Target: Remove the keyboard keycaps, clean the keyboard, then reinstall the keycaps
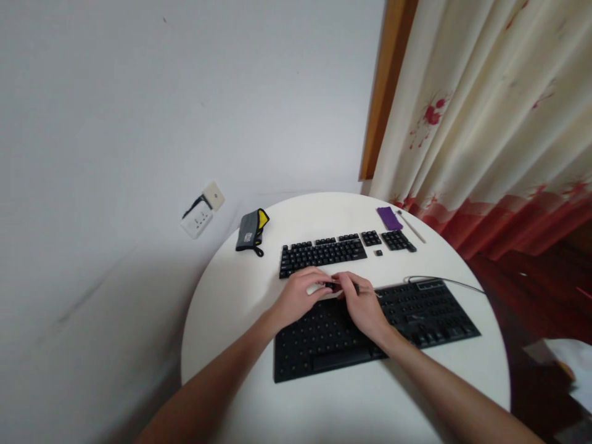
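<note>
A black keyboard (319, 333) lies on the round white table under my hands, most of its keycaps off and bare switches showing. My left hand (298, 297) is over its back edge, thumb and fingers pinched on a small black keycap (329, 285). Against that keycap, my right hand (358, 302) has its fingers closed around a slim tool with a dark handle and thin wire-like ends; its exact kind is too small to make out. Behind my hands, loose black keycaps (324, 253) are laid out in keyboard order. One single keycap (378, 253) sits apart, right of them.
A grey and yellow cloth (250, 231) is at the back left, near a wall socket (197, 221). At the back right lie a purple cloth (389, 218) and a slim brush (411, 227). The keyboard's cable (451, 282) runs off the table's right edge. A curtain (499, 123) hangs beyond.
</note>
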Demonstrator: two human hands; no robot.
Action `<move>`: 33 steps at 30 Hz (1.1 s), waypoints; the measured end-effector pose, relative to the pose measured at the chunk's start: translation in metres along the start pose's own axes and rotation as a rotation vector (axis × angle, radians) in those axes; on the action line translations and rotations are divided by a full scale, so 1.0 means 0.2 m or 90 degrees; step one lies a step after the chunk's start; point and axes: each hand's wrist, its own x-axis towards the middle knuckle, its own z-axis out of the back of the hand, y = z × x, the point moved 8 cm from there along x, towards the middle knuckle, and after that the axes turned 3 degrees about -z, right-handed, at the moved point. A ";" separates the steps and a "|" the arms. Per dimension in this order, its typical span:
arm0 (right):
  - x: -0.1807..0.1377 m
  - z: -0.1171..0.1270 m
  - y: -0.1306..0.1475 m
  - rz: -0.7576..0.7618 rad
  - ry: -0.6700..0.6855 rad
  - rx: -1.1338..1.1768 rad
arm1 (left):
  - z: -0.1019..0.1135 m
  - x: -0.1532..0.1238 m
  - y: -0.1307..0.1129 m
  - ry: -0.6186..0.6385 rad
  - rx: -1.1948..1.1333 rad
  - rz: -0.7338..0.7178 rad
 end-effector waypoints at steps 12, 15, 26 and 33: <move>-0.01 -0.01 -0.02 0.004 -0.006 -0.019 | -0.04 -0.06 -0.09 0.037 0.140 -0.072; -0.01 -0.01 -0.06 -0.017 -0.009 -0.017 | 0.01 -0.05 -0.05 0.002 0.133 -0.032; -0.03 -0.04 -0.08 -0.042 0.013 0.026 | 0.22 -0.08 0.34 -0.002 0.396 0.147; -0.04 -0.04 -0.08 -0.040 0.009 0.037 | 0.21 -0.09 0.34 0.002 0.410 0.176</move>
